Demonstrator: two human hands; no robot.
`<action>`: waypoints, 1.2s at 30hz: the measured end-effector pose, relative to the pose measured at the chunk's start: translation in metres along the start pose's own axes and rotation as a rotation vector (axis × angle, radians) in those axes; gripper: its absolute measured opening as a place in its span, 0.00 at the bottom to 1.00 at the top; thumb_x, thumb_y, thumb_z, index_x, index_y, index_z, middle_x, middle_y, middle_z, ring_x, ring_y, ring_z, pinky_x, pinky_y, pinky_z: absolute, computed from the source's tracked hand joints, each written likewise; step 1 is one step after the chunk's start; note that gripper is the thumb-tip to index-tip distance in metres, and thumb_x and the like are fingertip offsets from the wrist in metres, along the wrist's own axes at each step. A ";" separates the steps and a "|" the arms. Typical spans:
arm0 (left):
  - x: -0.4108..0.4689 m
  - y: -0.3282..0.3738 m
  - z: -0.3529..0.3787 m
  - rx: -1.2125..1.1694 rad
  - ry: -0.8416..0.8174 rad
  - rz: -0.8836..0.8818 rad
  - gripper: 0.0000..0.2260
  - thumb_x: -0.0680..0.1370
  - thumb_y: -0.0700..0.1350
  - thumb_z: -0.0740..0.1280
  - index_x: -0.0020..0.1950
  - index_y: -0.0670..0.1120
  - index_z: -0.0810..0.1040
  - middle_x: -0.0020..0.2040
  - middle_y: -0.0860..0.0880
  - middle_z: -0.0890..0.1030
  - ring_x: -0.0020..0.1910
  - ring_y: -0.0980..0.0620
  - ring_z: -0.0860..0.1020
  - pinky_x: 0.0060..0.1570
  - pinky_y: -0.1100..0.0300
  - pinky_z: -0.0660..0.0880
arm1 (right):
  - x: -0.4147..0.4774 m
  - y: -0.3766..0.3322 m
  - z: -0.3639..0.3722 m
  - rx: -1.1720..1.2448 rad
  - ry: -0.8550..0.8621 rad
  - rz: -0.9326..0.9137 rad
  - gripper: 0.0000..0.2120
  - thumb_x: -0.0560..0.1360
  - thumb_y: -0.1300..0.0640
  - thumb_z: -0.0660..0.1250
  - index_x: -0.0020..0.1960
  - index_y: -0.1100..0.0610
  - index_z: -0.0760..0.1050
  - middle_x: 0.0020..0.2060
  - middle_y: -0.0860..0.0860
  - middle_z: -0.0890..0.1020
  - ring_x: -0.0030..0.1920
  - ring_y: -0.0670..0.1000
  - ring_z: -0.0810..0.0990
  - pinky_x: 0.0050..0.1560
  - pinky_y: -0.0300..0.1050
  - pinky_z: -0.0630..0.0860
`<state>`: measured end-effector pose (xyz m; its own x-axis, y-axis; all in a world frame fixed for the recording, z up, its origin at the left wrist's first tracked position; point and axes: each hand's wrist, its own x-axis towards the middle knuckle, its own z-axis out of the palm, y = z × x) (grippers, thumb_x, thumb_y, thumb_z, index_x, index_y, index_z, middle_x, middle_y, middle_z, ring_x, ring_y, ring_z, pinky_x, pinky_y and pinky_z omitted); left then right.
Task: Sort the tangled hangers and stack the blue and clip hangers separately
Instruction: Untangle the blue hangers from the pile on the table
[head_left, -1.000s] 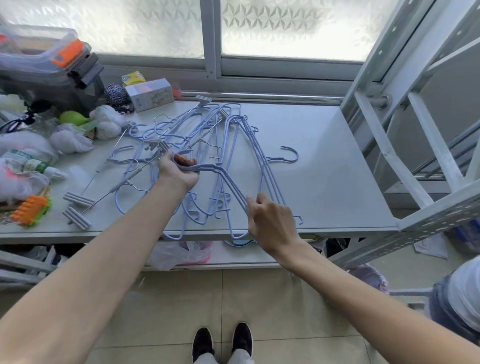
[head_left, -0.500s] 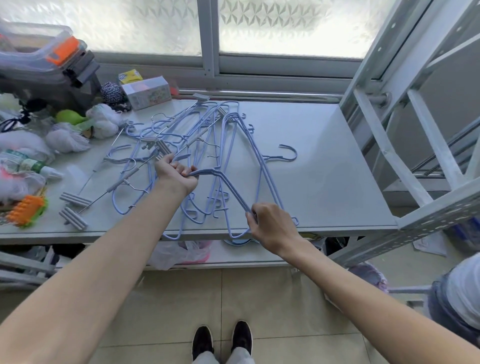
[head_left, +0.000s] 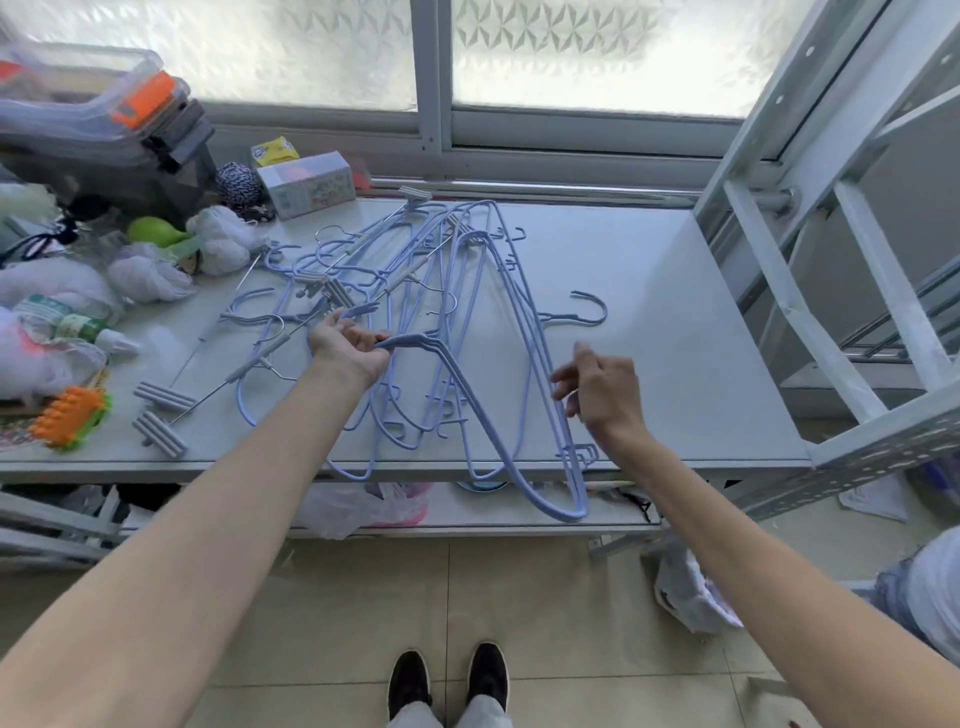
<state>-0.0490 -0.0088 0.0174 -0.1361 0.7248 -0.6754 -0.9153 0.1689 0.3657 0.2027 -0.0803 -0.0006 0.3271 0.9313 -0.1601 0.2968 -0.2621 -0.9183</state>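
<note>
Mostly grey table (head_left: 675, 364), left end piled with clutter (head_left: 78, 291) cut off by the frame, middle strewn with a tangle of blue hangers (head_left: 441, 312) too interlaced to count. Gripping one blue hanger (head_left: 485, 415) by its neck in the left hand (head_left: 348, 349), curled fingers hiding the hook's base, lower loop overhanging the front edge; holding the right hand (head_left: 605, 392) loosely open beside its long arm, contact impossible to judge. Left of the tangle, clip hangers (head_left: 163, 397), rods partly buried.

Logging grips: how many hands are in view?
2. The left hand grips a blue hanger amid the hanger pile; the right hand is open at the pile's right edge, gripping nothing.
</note>
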 end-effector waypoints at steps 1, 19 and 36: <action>0.000 0.005 0.000 -0.007 -0.004 -0.005 0.21 0.83 0.43 0.51 0.29 0.49 0.53 0.16 0.52 0.53 0.14 0.51 0.51 0.30 0.62 0.57 | 0.009 0.001 -0.005 0.042 0.027 0.055 0.26 0.81 0.49 0.56 0.34 0.62 0.80 0.25 0.54 0.81 0.20 0.50 0.72 0.24 0.40 0.67; -0.004 0.066 -0.024 -0.089 0.004 0.004 0.24 0.84 0.46 0.47 0.26 0.49 0.53 0.17 0.51 0.53 0.19 0.52 0.51 0.38 0.63 0.66 | 0.013 0.011 0.035 -0.299 -0.189 0.188 0.08 0.71 0.67 0.69 0.34 0.63 0.74 0.31 0.61 0.78 0.24 0.53 0.76 0.23 0.40 0.73; -0.012 0.052 -0.028 -0.037 0.117 0.058 0.19 0.83 0.43 0.50 0.32 0.48 0.54 0.16 0.51 0.52 0.15 0.50 0.51 0.34 0.57 0.69 | 0.003 0.016 -0.010 -0.496 -0.099 0.202 0.15 0.70 0.58 0.66 0.27 0.59 0.65 0.18 0.51 0.69 0.29 0.60 0.84 0.27 0.46 0.76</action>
<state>-0.1055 -0.0271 0.0264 -0.2308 0.6496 -0.7244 -0.9177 0.1020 0.3839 0.2174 -0.0839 -0.0118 0.3429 0.8631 -0.3707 0.6326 -0.5039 -0.5881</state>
